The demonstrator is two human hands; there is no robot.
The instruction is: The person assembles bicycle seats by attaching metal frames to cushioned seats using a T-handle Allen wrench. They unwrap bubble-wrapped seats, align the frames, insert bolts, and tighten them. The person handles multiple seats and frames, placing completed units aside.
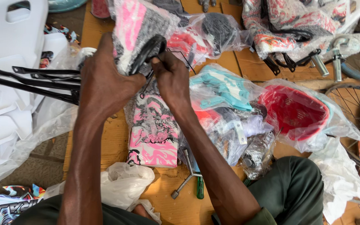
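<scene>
1. The left hand (pixel 105 81) is gripping a pink, black and white bubble-wrapped part (pixel 140 35) from the left, fingers curled shut around it and holding it up over the floor clutter.
2. The right hand (pixel 172 79) is pinching at the black rim (pixel 148 52) and thin wire (pixel 146 85) sticking out under that wrapped part; fingers are closed tight, thumb and fingertip together. Cannot tell exactly which strand is being held.
3. The wrapped part is sitting top centre, between both hands, above a flat pink patterned panel (pixel 155 133) lying on the cardboard sheet (pixel 105 137).
4. Just right of the hands, a bag of teal plastic pieces (pixel 223 87) is lying, and further right a red plastic basket (pixel 292 110) in clear plastic wrap.
5. A metal cross wrench (pixel 186 177) and a green-handled screwdriver (pixel 200 187) are lying on the cardboard near the person's knee.
6. White plastic mouldings (pixel 9 37) and black metal rods (pixel 30 81) are stacked at left; a bicycle wheel (pixel 355 112) is showing at the right edge.
</scene>
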